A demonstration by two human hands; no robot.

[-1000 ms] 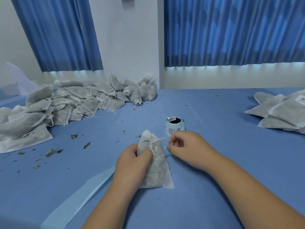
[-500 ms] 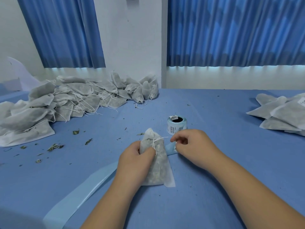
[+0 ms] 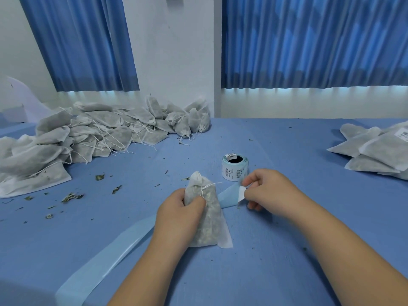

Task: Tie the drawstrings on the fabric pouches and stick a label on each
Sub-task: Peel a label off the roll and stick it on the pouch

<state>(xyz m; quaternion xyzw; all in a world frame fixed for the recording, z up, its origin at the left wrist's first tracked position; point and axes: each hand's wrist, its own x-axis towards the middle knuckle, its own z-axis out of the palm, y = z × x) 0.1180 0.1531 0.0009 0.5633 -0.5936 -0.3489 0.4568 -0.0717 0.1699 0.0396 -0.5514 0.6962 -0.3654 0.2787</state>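
A white fabric pouch (image 3: 206, 219) filled with dried herbs lies on the blue table, its drawstring knotted at the neck. My left hand (image 3: 178, 214) grips its upper left side. To the right, my right hand (image 3: 268, 191) pinches a small white label (image 3: 241, 193), which is partly lifted off the light-blue backing strip (image 3: 227, 196). The label roll (image 3: 234, 167) stands just beyond, behind my right hand.
A large heap of pouches (image 3: 88, 138) covers the far left of the table. A smaller stack of pouches (image 3: 375, 151), one with a label, lies at the right edge. Used backing strip (image 3: 106, 261) trails to the near left. Dried leaf bits (image 3: 70, 196) are scattered left.
My right hand has peeled the white label up from the backing strip; before, its fingers were pressed low on the strip. My left hand keeps its hold on the pouch.
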